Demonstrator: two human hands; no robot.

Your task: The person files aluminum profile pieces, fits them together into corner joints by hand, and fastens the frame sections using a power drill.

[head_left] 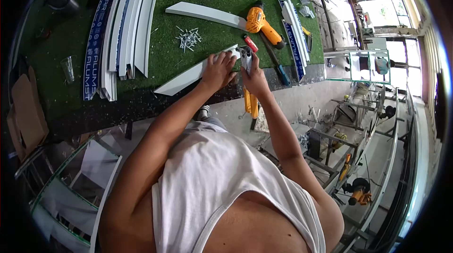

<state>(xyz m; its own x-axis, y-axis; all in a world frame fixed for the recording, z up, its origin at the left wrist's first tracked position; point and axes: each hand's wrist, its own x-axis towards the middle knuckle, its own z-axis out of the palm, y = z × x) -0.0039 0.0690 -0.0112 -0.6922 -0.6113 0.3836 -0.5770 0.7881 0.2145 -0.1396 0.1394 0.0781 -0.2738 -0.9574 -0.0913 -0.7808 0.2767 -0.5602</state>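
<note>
My left hand is closed over the right end of a short white metal profile with a pointed left end, lying along the near edge of the green-topped table. Close beside it, my right hand grips a small silver-grey oblong piece with dark round spots at its far end; its exact kind is unclear. Beyond my hands are a red stick-like item, an orange cordless drill and another white profile. A tool with a blue handle lies right of my right hand.
A pile of rivets lies on the green mat. Long white profiles are stacked at left, shorter ones at right. Orange handles show below the table edge. Metal frames stand on the floor at right.
</note>
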